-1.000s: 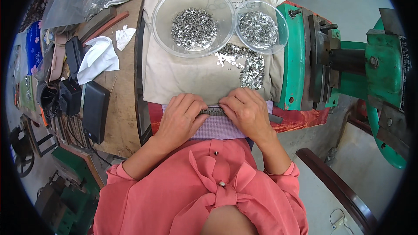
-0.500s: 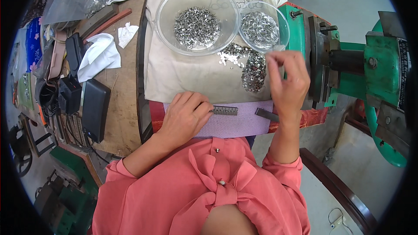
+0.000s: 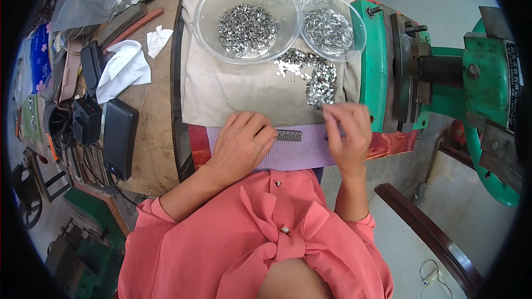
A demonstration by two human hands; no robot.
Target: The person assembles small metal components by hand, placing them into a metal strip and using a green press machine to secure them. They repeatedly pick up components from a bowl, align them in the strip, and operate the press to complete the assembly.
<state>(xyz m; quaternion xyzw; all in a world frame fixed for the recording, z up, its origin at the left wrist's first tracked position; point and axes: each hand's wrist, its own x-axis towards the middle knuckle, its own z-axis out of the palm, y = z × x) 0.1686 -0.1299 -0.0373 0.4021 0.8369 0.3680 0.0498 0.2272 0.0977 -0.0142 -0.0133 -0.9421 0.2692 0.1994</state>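
Observation:
My left hand (image 3: 241, 143) rests at the front of the work surface, its fingers closed on the left end of a small slotted metal strip (image 3: 290, 135). The strip lies on a lilac woven mat (image 3: 299, 158). My right hand (image 3: 352, 135) is over the mat's right side, thumb and fingers bent together; whatever is in them is too small to make out. Just beyond its fingertips lies a pile of small shiny metal pieces (image 3: 320, 86) on a beige cloth (image 3: 233, 97). A dark metal bar on the mat is mostly hidden by this hand.
Behind the pile stand a large clear tub (image 3: 198, 22) of small metal parts and a smaller clear bowl (image 3: 363, 36) of shiny wire-like pieces. A green machine (image 3: 374, 83) borders the right. The wooden bench (image 3: 160, 133) at left bears a black case (image 3: 119, 138) and white paper (image 3: 124, 66).
My right hand has come down toward me from beside the small bowl to the mat's right side, now covering most of the dark bar. My left hand stays at the strip.

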